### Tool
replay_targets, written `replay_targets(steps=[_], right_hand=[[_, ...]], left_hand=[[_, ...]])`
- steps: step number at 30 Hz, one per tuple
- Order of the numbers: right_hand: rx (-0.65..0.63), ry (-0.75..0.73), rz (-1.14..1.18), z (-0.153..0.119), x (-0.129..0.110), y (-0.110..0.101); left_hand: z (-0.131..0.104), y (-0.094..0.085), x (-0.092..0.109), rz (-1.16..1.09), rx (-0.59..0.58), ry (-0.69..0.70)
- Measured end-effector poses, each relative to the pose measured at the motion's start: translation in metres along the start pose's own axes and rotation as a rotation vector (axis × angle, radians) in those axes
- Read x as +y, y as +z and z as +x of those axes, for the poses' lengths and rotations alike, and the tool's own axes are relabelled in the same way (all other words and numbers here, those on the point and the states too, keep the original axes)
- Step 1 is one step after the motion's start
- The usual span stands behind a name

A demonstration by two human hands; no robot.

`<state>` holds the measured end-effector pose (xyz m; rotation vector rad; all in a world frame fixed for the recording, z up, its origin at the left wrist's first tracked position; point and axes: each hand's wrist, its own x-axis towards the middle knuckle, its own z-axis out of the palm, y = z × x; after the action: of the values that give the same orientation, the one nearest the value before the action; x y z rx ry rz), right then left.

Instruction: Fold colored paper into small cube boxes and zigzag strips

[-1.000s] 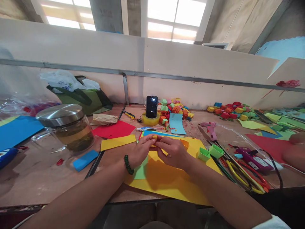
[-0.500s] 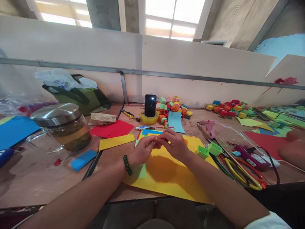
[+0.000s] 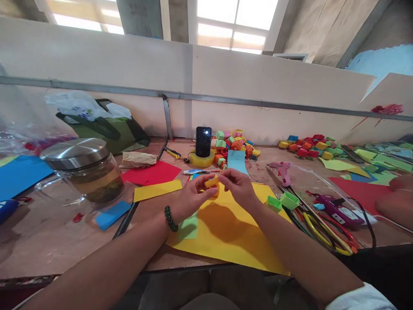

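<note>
Between my hands is a small folded piece of yellow paper (image 3: pixel 211 181), raised above a large yellow sheet (image 3: pixel 238 237). My left hand (image 3: pixel 192 196) is closed on it from the left, with the thumb along its near side. The fingertips of my right hand (image 3: pixel 239 189) pinch its right end. A pale green paper strip (image 3: pixel 189 227) lies on the sheet below my left wrist. To the right of my right hand, two open light green paper boxes (image 3: pixel 289 200) stand on the sheet's edge.
Piles of coloured paper cubes (image 3: pixel 237 144) lie behind, near a phone (image 3: pixel 203 141) propped on a tape roll (image 3: pixel 202 159). A pink glue gun (image 3: pixel 284 173), several cords and a purple power strip (image 3: pixel 338 212) are rightward. At left stands a glass jar (image 3: pixel 97 185). Another person's hand (image 3: pixel 398 196) is far right.
My hands have moved slightly apart and my left hand has turned, so the yellow folded paper, mostly hidden before, now shows between them.
</note>
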<state>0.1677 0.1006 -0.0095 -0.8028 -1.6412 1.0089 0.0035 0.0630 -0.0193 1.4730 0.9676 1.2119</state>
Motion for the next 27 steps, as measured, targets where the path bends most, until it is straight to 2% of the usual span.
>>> replay_targets(steps=[2,4,7,10,13,15,22,27], right_hand=[[-0.009,0.158,0.203,0.001,0.0,0.003],[-0.093,0.266,0.332,0.001,0.002,0.009],[-0.218,0.332,0.346,-0.002,0.008,0.017],[-0.242,0.224,0.124,-0.005,0.012,0.015],[-0.185,-0.002,-0.097,-0.005,0.012,0.007],[-0.186,-0.121,-0.185,-0.004,0.011,0.003],[-0.196,-0.333,-0.361,0.0,0.007,-0.004],[-0.192,-0.369,-0.404,-0.002,0.004,-0.004]], left_hand=[[0.001,0.001,-0.001,-0.01,0.022,-0.021],[0.002,0.001,-0.004,0.02,-0.004,-0.03],[0.003,0.002,-0.006,0.211,-0.018,0.0],[0.0,0.001,-0.001,0.541,0.018,0.034],[-0.004,0.0,0.008,0.826,-0.055,-0.022],[-0.006,0.0,0.011,0.931,-0.105,-0.056],[-0.003,-0.002,0.01,0.859,-0.131,-0.029],[-0.004,-0.003,0.009,0.863,-0.167,0.003]])
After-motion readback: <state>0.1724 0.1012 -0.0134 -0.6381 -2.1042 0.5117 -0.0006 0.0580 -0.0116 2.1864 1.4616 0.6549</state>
